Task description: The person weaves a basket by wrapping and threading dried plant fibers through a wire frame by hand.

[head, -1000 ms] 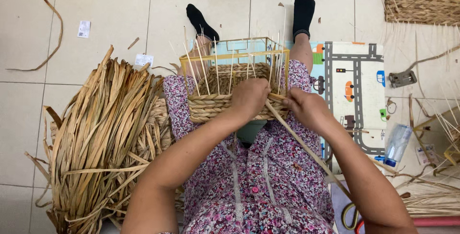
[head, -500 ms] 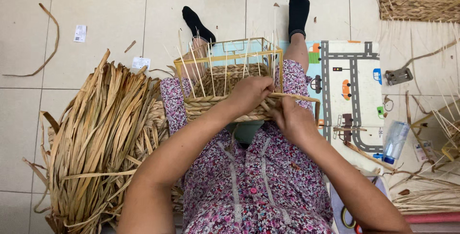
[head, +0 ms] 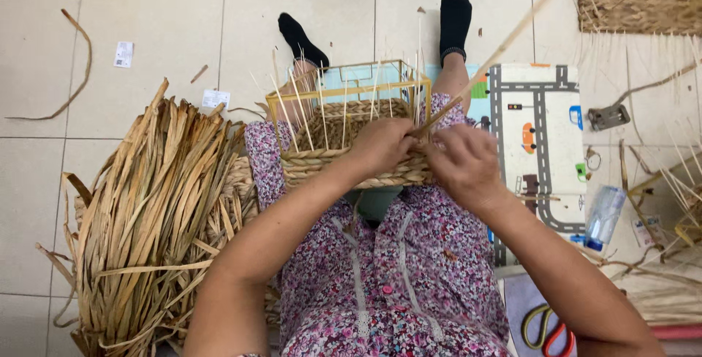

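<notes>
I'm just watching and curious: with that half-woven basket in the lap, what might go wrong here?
The long strand swings out past the right hand and might kink. The thin upright stakes of the basket stand close to the left hand and might bend or snap. Scissors lie near the right arm.

Pale tiled floor [head: 183, 28] under me, heap of dried straw leaves [head: 146, 218] at my left, road-print play mat [head: 537, 130], plastic bottle [head: 603, 218], scissors [head: 548, 328], stray straw strip [head: 73, 64]
</notes>
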